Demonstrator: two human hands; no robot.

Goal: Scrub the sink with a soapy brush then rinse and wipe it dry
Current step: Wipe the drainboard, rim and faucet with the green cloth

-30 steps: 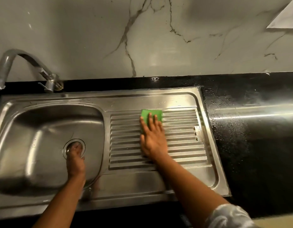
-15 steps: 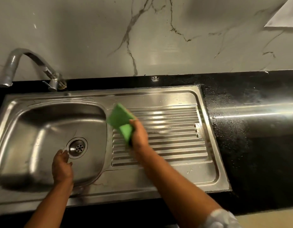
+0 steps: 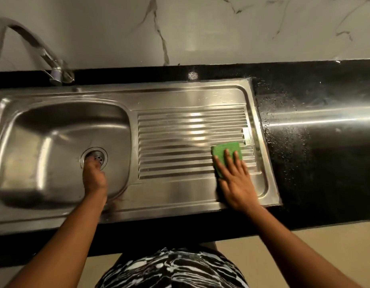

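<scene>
The steel sink (image 3: 180, 94) is set into a black counter (image 3: 325, 163), with its basin (image 3: 45, 142) on the left and a ribbed draining board (image 3: 180, 142) on the right. A green cloth (image 3: 223, 150) lies on the right end of the ribs, near the board's raised edge. The right hand (image 3: 236, 181) lies flat on it with its fingers straight and slightly spread, pressing it to the metal. Only the far part of the cloth and a strip along its left side show; the rest is under the palm and fingers.

The left hand (image 3: 95, 177) reaches down into the basin, with its fingertips at the near edge of the round drain (image 3: 98, 156), covering part of the strainer. It is seen from behind and is blurred, so I cannot tell whether its fingers are curled or straight, or whether they hold anything.

A curved metal tap (image 3: 34, 46) rises from the counter behind the basin. Its spout is cut off at the left edge and is smeared by blur. Water drops speckle the counter just to the right of the sink. Behind is a pale, veined marble wall (image 3: 200, 28). At the bottom edge a black-and-white patterned garment (image 3: 171, 269) is cut off by the frame, with a beige floor (image 3: 304, 242) beside it.
</scene>
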